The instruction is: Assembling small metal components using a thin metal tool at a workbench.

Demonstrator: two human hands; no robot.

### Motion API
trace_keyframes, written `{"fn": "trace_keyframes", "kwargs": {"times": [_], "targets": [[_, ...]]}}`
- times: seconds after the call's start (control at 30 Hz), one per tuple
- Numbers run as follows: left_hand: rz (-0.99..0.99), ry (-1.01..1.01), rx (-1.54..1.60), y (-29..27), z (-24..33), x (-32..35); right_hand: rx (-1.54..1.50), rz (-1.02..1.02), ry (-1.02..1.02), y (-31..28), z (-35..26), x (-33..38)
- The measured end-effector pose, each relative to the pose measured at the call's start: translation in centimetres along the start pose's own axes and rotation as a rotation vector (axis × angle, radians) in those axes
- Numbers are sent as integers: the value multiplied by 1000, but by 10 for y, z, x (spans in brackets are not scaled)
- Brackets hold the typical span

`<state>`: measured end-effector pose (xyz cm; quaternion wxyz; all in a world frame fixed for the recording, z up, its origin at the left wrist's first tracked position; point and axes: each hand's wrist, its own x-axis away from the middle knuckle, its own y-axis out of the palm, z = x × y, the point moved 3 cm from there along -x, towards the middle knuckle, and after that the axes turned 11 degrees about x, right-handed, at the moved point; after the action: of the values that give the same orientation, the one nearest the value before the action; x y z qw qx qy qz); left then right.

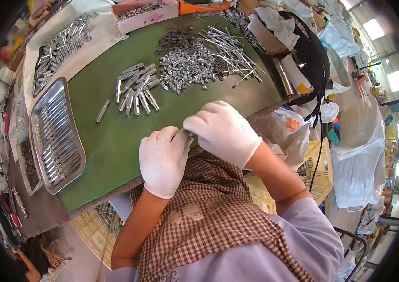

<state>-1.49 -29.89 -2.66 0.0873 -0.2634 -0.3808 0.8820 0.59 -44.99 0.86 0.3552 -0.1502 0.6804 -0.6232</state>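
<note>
Both hands are gloved in white and are brought together at the near edge of the green table mat (pixel 115 141). The left hand (pixel 163 160) is curled shut, with its fingers closed toward the palm. The right hand (pixel 222 131) is pinched at the fingertips against the left. A small bright metal part (pixel 191 135) is just glimpsed where the two hands meet; which fingers clamp it cannot be told, as the gloves hide most of it.

A steel tray (pixel 54 136) lies left of the hands and is filled with rows of metal cylinders, judged to be finished pieces. Further up the mat, a loose group of short metal sleeves (pixel 136 89) is seen, with one single sleeve (pixel 102 111) lying apart to its left. Beyond them sit a heap of small shiny fittings (pixel 185 63) and a scatter of thin metal rods (pixel 230 47). More cylinders are spread on a white sheet (pixel 61 47) at the far left.

Progress is judged partial: a good share of pieces is already trayed, yet large stocks of sleeves, fittings and rods remain unassembled.
</note>
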Motion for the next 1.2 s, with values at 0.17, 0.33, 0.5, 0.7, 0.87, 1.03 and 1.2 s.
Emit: {"fn": "trace_keyframes", "kwargs": {"times": [0.17, 0.33, 0.5, 0.7, 0.87, 1.03, 1.2], "targets": [[37, 9, 3, -1, 3, -1, -88, 31, 87, 3, 6, 2], [25, 18, -23, 1, -1, 0, 16, -1, -10, -4, -3, 5], [43, 37, -5, 0, 2, -1, -6, 209, 323, -12, 30, 33], [66, 0, 35, -1, 1, -3, -55, 319, 749, -20, 76, 67], [93, 48, -4, 4, 10, -12, 278, 255, 540, -9, 96, 62], [133, 88, 5, 9, 11, -11, 355, 178, 523, 5, 117, 51], [124, 23, 17, 15, 10, -12, 408, 150, 449, 7, 119, 44]]}}
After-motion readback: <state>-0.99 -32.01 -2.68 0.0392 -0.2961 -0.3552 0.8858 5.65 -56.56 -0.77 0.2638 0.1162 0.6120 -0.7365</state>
